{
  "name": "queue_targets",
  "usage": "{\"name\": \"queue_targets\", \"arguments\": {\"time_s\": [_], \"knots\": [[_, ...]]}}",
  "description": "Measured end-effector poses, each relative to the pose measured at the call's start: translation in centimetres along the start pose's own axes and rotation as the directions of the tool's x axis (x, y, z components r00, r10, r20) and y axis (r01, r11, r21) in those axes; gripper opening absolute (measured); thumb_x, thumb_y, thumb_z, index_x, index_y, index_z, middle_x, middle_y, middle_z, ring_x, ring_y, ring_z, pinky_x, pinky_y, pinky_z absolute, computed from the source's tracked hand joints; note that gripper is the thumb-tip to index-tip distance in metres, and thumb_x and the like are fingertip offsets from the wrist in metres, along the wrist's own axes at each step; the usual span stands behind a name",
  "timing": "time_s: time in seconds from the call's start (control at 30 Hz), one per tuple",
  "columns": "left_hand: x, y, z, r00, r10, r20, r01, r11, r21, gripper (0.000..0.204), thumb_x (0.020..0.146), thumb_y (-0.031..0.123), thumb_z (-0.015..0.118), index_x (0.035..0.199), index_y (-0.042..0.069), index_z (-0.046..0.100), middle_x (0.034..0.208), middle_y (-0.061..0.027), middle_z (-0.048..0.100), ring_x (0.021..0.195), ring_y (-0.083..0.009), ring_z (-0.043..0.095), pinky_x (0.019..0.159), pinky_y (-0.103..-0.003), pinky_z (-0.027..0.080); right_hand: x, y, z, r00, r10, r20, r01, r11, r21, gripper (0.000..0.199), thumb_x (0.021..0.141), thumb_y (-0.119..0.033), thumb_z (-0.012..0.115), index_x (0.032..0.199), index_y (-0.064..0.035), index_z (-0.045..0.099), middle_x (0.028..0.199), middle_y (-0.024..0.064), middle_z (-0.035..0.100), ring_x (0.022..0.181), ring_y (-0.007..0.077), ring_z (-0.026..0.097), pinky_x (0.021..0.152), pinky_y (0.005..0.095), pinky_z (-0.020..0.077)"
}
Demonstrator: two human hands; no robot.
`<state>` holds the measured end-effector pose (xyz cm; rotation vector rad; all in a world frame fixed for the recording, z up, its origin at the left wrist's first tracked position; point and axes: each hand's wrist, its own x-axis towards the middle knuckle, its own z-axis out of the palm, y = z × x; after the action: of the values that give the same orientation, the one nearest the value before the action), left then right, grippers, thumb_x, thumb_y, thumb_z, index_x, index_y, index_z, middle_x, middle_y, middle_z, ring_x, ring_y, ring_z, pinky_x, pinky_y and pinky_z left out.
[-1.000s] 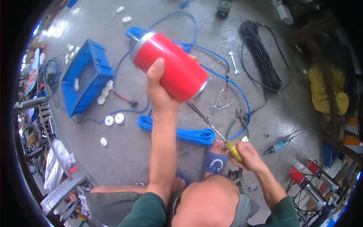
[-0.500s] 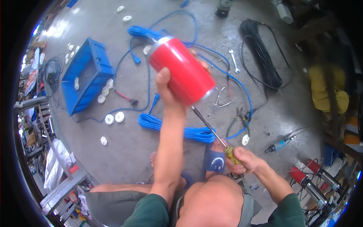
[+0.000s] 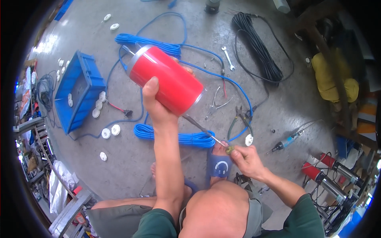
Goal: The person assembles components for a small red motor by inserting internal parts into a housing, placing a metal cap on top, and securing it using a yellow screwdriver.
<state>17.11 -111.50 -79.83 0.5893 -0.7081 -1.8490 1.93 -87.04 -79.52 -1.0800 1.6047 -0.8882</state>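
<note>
My left hand [image 3: 156, 105] is wrapped round a red metal cylinder [image 3: 168, 81] with silver ends, the thumb on its near side. The cylinder is held tilted in the air, its upper left end showing a short shaft. In my right hand [image 3: 249, 162] is a screwdriver [image 3: 206, 131] with a yellowish handle, mostly covered by the fingers. Its long shaft slants up left to the cylinder's lower edge by my left wrist. Where the tip ends is hidden behind the cylinder and hand.
Blue cable coils [image 3: 174, 136], a black cable coil [image 3: 258, 47], pliers [image 3: 240, 121] and a wrench [image 3: 228, 58] lie on the floor. A blue crate [image 3: 81, 93] stands left among white discs [image 3: 106, 133]. Right are a blue power tool [image 3: 287, 142] and more red-and-silver cylinders [image 3: 323, 182].
The whole view has shifted, so the floor items appear farther left and mostly lower. The cylinder has moved slightly left. My right hand now covers more of the screwdriver handle.
</note>
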Motion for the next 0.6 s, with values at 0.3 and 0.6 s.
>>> {"name": "queue_targets", "arguments": {"time_s": [0.3, 0.6], "knots": [[2.1, -2.0, -0.2, 0.93, 0.008, 0.368, 0.202, 0.824, -0.529, 0.082, 0.077, 0.063, 0.07, 0.127, 0.001, 0.054, 0.113, -0.0209, 0.061, 0.103, -0.0345, 0.065, 0.086, -0.05, 0.055, 1.4, 2.7, -2.4, 0.276, 0.077, 0.958, -0.961, 0.025, 0.275, 0.071, 0.099, -0.076, 0.038, 0.075, -0.0099, 0.048, 0.057, -0.0047, 0.036, 0.044, 0.0053, 0.033, 0.035, 0.0208, 0.0222], [3.2, 0.2, -4.7, 0.949, -0.308, 0.074, 0.25, 0.583, -0.773, 0.07, 0.065, 0.036, 0.084, 0.121, 0.004, 0.059, 0.118, -0.0111, 0.063, 0.113, -0.0279, 0.061, 0.099, -0.044, 0.052, 1.1, -3.3, -5.9, 0.977, 0.14, -0.158, -0.149, 0.988, -0.045, 0.033, 0.105, -0.027, 0.059, 0.086, 0.0003, 0.063, 0.06, 0.0061, 0.052, 0.052, 0.0144, 0.048, 0.052, 0.0313, 0.0388]]}}
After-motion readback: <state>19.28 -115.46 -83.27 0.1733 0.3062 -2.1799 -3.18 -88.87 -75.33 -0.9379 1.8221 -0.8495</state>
